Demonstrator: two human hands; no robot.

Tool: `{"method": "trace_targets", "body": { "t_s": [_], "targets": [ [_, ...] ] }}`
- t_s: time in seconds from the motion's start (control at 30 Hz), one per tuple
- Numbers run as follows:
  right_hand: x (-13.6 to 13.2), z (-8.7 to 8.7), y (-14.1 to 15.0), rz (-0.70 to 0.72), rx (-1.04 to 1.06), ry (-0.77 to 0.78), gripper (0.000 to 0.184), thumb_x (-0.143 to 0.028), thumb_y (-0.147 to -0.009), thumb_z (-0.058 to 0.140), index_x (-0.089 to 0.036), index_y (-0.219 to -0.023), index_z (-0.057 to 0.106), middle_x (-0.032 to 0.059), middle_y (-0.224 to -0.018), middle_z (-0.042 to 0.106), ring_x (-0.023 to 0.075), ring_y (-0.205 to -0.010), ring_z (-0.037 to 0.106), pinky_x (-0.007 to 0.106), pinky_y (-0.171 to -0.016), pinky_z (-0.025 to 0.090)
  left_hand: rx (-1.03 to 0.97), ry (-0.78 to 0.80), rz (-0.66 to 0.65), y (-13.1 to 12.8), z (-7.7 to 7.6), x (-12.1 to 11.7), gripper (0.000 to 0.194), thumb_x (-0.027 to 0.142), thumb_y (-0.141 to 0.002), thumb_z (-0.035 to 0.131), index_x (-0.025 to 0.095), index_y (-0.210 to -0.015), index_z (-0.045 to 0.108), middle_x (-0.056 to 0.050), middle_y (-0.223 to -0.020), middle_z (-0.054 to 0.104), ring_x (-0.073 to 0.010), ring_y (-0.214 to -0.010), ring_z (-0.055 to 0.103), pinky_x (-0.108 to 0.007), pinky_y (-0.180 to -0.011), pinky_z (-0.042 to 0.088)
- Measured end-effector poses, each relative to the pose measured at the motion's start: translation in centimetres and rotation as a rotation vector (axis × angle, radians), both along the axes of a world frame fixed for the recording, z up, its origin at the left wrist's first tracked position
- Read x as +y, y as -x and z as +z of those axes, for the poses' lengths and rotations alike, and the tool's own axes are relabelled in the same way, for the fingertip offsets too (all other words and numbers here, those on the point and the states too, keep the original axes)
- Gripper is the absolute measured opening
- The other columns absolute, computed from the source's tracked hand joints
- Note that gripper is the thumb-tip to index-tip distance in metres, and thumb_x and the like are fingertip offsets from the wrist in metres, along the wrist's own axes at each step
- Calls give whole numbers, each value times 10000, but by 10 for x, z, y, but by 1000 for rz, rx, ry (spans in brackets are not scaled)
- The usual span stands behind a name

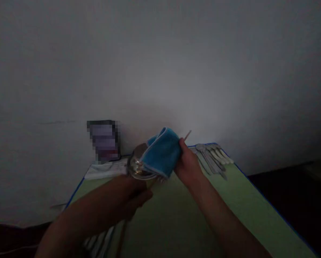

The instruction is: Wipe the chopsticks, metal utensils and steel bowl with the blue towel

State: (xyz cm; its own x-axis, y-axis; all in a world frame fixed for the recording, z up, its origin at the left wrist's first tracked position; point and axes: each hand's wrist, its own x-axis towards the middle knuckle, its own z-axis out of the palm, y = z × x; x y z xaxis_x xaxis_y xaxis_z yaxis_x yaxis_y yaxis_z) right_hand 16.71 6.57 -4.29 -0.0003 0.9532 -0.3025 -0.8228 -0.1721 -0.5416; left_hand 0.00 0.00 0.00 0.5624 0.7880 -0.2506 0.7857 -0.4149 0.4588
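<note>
My left hand (135,197) is closed at the underside of a shiny, rounded metal bowl (135,166), its fingers partly hidden. Folded over the bowl's right side is a blue cloth (162,154) with a pale edge. My right hand (188,165) grips this cloth, its thumb at the top. A thin stick-like end (187,134) pokes out above that thumb; whether it belongs to the bowl cannot be made out. The hands are raised over a green tabletop (171,222).
Spoons and other cutlery (212,159) lie at the table's back right. A white cloth or paper (104,171) lies at back left, before a blurred-out upright device (105,141). Several slim items (100,243) lie at the near left. A pale wall (160,71) stands behind.
</note>
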Motion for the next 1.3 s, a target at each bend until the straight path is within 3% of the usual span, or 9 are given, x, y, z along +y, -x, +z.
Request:
{"method": "trace_targets", "body": {
  "t_s": [0.23,0.5,0.63,0.73,0.93,1.07,1.3],
  "targets": [
    [12,-4,-27,-149,-2,11,296,-330,-876,432,-125,-984,615,38,-821,715,138,-765,655,302,-834,496,58,17,-8,11,-7,-2,428,505,-889,338,200,-722,588,16,-644,613,-126,-565,567,-209,-498,364],
    [14,-2,-35,-215,11,-10,300,-331,-888,404,-135,-948,624,34,-804,712,127,-767,653,294,-824,497,17,132,-5,5,5,0,365,415,-889,388,185,-669,565,19,-604,640,-126,-572,599,-200,-527,399],
    [11,-3,-25,-230,21,-67,272,-327,-881,417,-162,-917,630,11,-790,709,126,-754,649,307,-812,504,-29,50,29,10,-2,4,202,317,-869,426,201,-844,590,8,-733,668,-141,-647,616,-224,-580,425],
    [10,-5,-23,-204,9,-97,263,-334,-874,423,-179,-919,630,8,-811,702,129,-770,644,313,-801,507,-48,25,41,10,-4,3,192,275,-862,413,205,-929,578,-7,-803,665,-147,-683,617,-231,-598,436],
    [9,-9,-23,-181,-72,-167,241,-390,-820,499,-194,-862,633,-2,-770,677,138,-752,626,316,-773,506,-75,137,42,4,-9,0,203,272,-856,398,196,-791,575,12,-708,644,-133,-624,609,-210,-547,426],
    [5,-8,-21,-203,-136,-188,252,-416,-802,512,-192,-832,624,-14,-722,648,134,-697,596,308,-719,502,-3,179,112,5,-12,5,129,278,-769,527,195,-675,560,33,-624,626,-142,-576,606,-204,-490,382],
    [3,-3,-26,-258,-167,-204,249,-417,-793,522,-188,-792,619,-15,-735,641,120,-651,569,286,-668,490,47,178,132,0,2,3,168,344,-733,591,191,-666,576,28,-601,631,-160,-589,612,-218,-504,369]
  ]
}}
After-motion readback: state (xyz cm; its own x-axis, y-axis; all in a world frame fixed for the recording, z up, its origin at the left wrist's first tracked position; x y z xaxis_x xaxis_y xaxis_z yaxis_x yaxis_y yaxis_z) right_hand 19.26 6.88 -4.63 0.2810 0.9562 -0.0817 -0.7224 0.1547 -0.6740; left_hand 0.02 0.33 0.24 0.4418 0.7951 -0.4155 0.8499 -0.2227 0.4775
